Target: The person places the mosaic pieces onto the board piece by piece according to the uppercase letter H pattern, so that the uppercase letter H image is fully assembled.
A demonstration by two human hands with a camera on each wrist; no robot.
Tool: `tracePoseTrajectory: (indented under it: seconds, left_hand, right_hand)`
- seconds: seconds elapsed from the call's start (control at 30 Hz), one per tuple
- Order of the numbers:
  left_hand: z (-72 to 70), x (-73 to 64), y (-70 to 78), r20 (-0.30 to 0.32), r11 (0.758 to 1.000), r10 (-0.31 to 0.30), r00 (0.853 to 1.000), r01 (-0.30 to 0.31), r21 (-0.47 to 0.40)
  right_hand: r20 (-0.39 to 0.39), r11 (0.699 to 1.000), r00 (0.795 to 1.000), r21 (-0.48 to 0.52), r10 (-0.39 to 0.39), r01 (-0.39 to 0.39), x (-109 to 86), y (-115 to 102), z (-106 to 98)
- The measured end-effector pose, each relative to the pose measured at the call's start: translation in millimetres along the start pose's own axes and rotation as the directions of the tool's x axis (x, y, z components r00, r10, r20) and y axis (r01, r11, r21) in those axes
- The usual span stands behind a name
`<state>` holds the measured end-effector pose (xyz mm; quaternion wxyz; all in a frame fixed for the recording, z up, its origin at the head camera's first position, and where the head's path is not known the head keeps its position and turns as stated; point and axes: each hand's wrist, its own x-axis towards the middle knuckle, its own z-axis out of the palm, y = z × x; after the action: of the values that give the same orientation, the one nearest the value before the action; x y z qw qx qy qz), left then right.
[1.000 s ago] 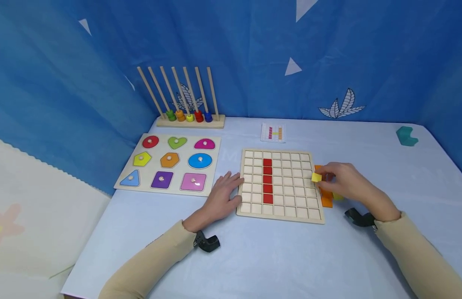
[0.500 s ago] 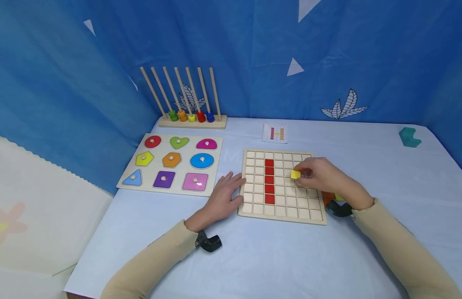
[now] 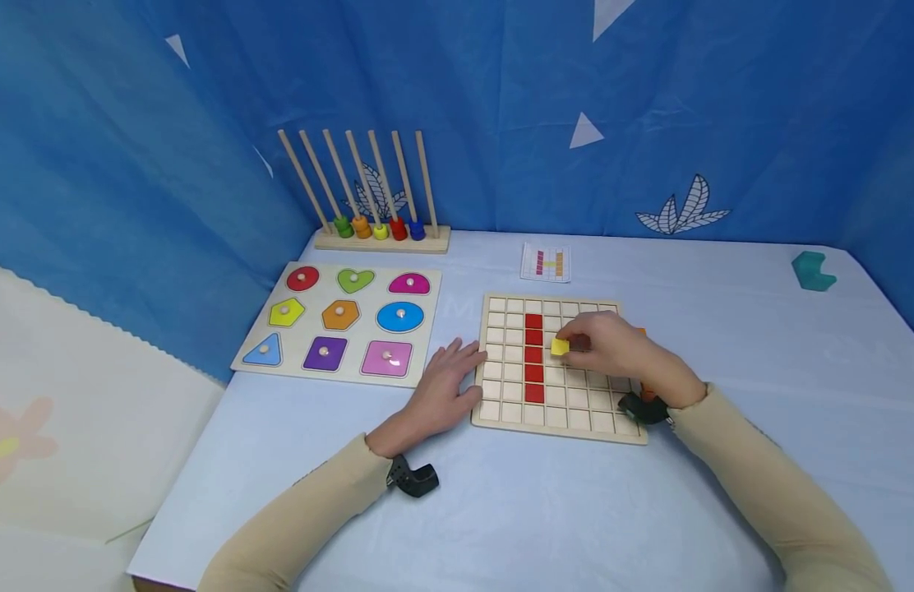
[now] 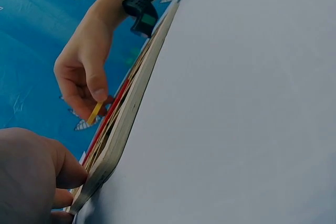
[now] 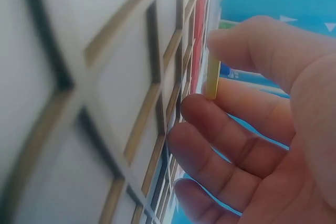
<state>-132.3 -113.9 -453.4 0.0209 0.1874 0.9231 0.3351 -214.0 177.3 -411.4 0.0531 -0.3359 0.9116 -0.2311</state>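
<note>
A wooden grid board (image 3: 514, 390) lies on the table with a column of several red square tiles (image 3: 534, 355) set in its cells. My right hand (image 3: 611, 344) pinches a yellow square tile (image 3: 559, 347) between thumb and fingers, just right of the red column. In the right wrist view the yellow tile (image 5: 213, 77) stands on edge in the pinch, apart from the grid beside it. My left hand (image 3: 450, 382) rests at the board's left edge, its fingers extended and touching the rim. Orange tiles (image 3: 647, 393) at the board's right side are mostly hidden by my right arm.
Behind the board lies a small pattern card (image 3: 546, 263). A knobbed shape puzzle (image 3: 364, 329) sits to the left, with a peg rack of coloured beads (image 3: 383, 239) behind it. A teal piece (image 3: 812, 272) lies near the far right corner. A blue curtain (image 3: 457, 99) hangs behind the table.
My right hand has carried the yellow tile leftward from the board's right edge to beside the red column. My left hand stays at the board's left edge.
</note>
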Motion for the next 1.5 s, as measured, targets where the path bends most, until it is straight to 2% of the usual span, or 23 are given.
tracePoseTrajectory:
  seconds: [0.7,1.5]
  left_hand:
    - [-0.3,0.1,0.7,0.000,1.000,-0.007,1.000,0.007,0.005]
    - [-1.0,3.0,1.9,-0.007,1.000,-0.004,1.000,0.004,0.019]
  right_hand:
    - [0.000,0.997,0.997,-0.021,-0.072,0.072,1.7,-1.2,4.3]
    - [0.015,0.997,0.997,-0.015,-0.072,0.072,2.1,0.3,4.3]
